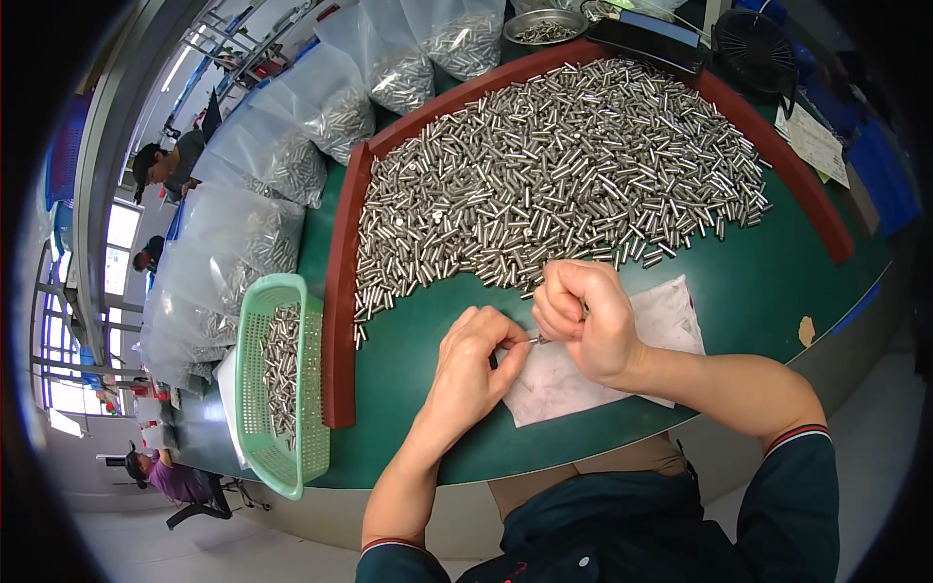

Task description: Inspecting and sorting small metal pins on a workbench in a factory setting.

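My left hand (473, 361) is closed in a pinch, with a small shiny metal pin (537, 340) at its fingertips. Right beside it, my right hand (591, 325) is curled into a fist close to the pin's other end; what its fingers enclose is hidden. Both hands are just above a stained white cloth (559, 391) on the green table. Beyond them spreads a large heap of short metal pins (564, 155), its near edge close to my knuckles.
Dark red wooden rails (340, 291) border the heap. To the left stands a light green plastic basket (311, 437) holding more pins. Clear bags of pins (335, 117) line the far left side. At the back are a metal bowl (515, 35), a black fan (753, 51) and papers (814, 144).
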`<state>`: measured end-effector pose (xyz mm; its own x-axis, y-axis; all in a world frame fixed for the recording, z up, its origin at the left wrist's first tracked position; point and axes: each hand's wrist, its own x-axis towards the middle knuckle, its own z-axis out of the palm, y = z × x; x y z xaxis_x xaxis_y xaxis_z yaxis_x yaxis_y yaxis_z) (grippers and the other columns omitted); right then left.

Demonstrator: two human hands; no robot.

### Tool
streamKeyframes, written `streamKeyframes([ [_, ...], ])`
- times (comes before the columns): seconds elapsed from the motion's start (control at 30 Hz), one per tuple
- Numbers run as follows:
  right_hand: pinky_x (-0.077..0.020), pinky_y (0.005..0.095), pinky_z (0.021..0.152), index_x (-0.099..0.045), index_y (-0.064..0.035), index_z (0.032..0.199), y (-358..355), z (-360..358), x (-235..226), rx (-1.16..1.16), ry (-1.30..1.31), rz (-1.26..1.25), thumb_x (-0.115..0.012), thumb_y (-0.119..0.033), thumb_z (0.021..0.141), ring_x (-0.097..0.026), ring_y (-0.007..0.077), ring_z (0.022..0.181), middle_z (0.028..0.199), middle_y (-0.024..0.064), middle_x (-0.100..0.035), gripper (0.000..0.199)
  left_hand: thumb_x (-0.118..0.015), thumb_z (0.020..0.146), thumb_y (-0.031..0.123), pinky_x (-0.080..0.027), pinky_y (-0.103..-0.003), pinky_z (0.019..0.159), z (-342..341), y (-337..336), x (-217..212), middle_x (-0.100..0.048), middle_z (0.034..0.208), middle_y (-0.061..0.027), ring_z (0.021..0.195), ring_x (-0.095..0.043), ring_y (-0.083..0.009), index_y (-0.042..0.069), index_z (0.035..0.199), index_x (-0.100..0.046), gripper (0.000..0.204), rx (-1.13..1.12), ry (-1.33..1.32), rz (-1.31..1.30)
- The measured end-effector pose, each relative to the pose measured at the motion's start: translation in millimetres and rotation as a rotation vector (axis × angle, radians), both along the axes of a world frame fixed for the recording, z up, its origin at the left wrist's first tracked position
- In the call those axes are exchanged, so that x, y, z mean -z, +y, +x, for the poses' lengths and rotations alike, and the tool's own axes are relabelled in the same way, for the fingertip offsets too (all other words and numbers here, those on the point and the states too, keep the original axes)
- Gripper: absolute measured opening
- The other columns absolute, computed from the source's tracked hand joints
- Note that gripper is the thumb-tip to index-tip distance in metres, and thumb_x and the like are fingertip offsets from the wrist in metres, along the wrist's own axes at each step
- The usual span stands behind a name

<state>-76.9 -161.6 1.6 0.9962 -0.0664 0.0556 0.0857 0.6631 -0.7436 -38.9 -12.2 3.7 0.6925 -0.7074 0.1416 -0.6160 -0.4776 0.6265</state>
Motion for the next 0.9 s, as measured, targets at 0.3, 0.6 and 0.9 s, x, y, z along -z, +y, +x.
streamKeyframes([
  [0.3, -0.0155, 0.0243, 0.039, -0.027, -0.0108, 0.051, -1.0, 1.2, -4.8, 0.019, -0.013, 0.003, -0.035, -0.022, 0.083, -0.017, 0.0074, 0.039, 0.041, -0.0020, -0.025, 0.034, -0.060, 0.071, 0.001, -0.039, -0.026, 0.055, 2.4, 2.1, -1.8, -0.053, 0.072, -0.0050, 0.063, -0.047, -0.0144, 0.000, 0.074, -0.055, 0.006, -0.042, 0.051, -0.084],
  [0.6, -0.0161, 0.0232, 0.039, -0.026, -0.0101, 0.051, -10.4, 4.2, -7.1, 0.058, -0.022, 0.080, -0.032, -0.018, 0.081, -0.018, 0.0067, 0.040, 0.042, -0.0018, -0.025, 0.031, -0.049, 0.087, 0.012, -0.042, -0.020, 0.062, 17.7, 17.8, 0.1, -0.056, 0.081, -0.0041, 0.065, -0.049, -0.0073, -0.001, 0.098, -0.053, 0.017, -0.192, 1.250, -0.717],
  [0.9, -0.0153, 0.0233, 0.039, -0.026, -0.0100, 0.051, -13.3, 6.4, -7.8, 0.089, -0.027, 0.085, -0.031, -0.016, 0.080, -0.018, 0.0066, 0.040, 0.043, -0.0016, -0.025, 0.030, -0.047, 0.084, 0.010, -0.043, -0.023, 0.063, 19.1, 13.1, -4.8, -0.056, 0.081, -0.0070, 0.067, -0.050, -0.0099, -0.001, 0.096, -0.053, 0.017, -0.239, 1.274, -0.707],
])
